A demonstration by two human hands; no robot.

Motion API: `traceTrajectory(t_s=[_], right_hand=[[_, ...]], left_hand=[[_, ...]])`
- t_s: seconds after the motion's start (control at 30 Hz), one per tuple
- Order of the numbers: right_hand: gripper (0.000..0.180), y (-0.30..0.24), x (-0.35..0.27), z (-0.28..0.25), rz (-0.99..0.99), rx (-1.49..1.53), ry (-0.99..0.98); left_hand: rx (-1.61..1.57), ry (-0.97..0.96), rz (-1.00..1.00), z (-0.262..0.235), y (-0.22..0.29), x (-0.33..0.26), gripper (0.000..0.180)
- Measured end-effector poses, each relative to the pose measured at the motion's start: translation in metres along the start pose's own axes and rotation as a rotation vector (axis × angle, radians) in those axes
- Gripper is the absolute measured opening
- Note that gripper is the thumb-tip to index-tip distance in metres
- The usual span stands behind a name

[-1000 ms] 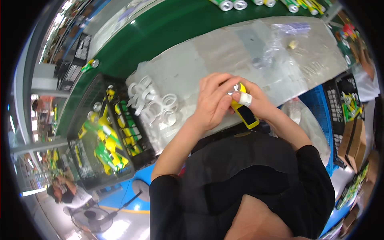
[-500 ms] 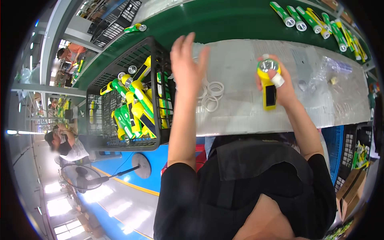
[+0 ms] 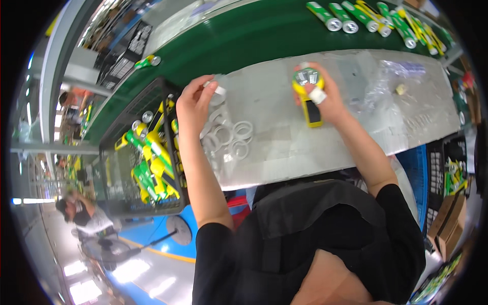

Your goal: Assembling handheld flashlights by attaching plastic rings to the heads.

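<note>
My right hand point(image 3: 328, 96) is wrapped round a yellow and green flashlight point(image 3: 312, 114). Its reflector head points up toward me, and a dark panel shows on the yellow body. A white wrap covers the thumb. Over on the left, my left hand point(image 3: 195, 104) pinches thumb and fingers together at a clear round disc point(image 3: 218, 98), with a small white patch by the fingertips. Several white rings point(image 3: 242, 130) lie on the sheeted bench top point(image 3: 274, 132) below that hand.
A black crate point(image 3: 173, 203) full of yellow and green flashlights point(image 3: 160, 157) stands left of my left forearm. More flashlights point(image 3: 349, 25) lie in a row at the far right on the green surface point(image 3: 254, 35). Crumpled clear plastic point(image 3: 386, 84) lies right of my right hand.
My left hand has gone from spread fingers beside the crate to a pinch at the clear disc. The view has shifted; my right hand still holds the flashlight.
</note>
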State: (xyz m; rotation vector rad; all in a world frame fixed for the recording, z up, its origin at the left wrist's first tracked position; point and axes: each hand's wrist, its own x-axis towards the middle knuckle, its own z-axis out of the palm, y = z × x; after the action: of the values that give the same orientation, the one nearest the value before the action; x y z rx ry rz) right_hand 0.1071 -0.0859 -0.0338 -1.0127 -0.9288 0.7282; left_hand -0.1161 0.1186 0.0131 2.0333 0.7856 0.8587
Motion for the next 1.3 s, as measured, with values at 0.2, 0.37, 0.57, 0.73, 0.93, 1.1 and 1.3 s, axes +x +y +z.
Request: traceTrajectory(t_s=[0.2,0.37,0.57,0.73,0.93,1.1,1.3], right_hand=[[0.045,-0.003,-0.003,0.0,-0.006,0.024,-0.081],[0.047,0.0,-0.004,-0.005,-0.047,-0.041,-0.094],[0.06,-0.011,-0.004,-0.011,-0.083,-0.045,-0.092],[0.064,-0.031,0.004,-0.026,-0.248,0.036,-0.069],[0.033,-0.095,0.005,-0.055,-0.379,-1.0,-0.315],[0.026,-0.143,0.02,-0.041,-0.204,-1.169,-0.642],[0.026,-0.156,0.029,-0.041,-0.057,-1.283,-0.8]], left_hand=[[-0.275,-0.102,0.42,0.093,0.08,-0.022,0.023],[-0.038,-0.16,0.585,0.104,0.084,-0.025,0.032],[0.015,-0.223,0.608,0.099,0.092,-0.02,0.034],[0.068,-0.3,0.602,0.095,0.101,-0.019,0.032],[0.02,-0.33,0.653,0.115,0.106,-0.02,0.037],[-0.052,-0.38,0.506,0.135,0.105,-0.031,0.036],[-0.202,-0.358,0.555,0.144,0.103,-0.03,0.035]])
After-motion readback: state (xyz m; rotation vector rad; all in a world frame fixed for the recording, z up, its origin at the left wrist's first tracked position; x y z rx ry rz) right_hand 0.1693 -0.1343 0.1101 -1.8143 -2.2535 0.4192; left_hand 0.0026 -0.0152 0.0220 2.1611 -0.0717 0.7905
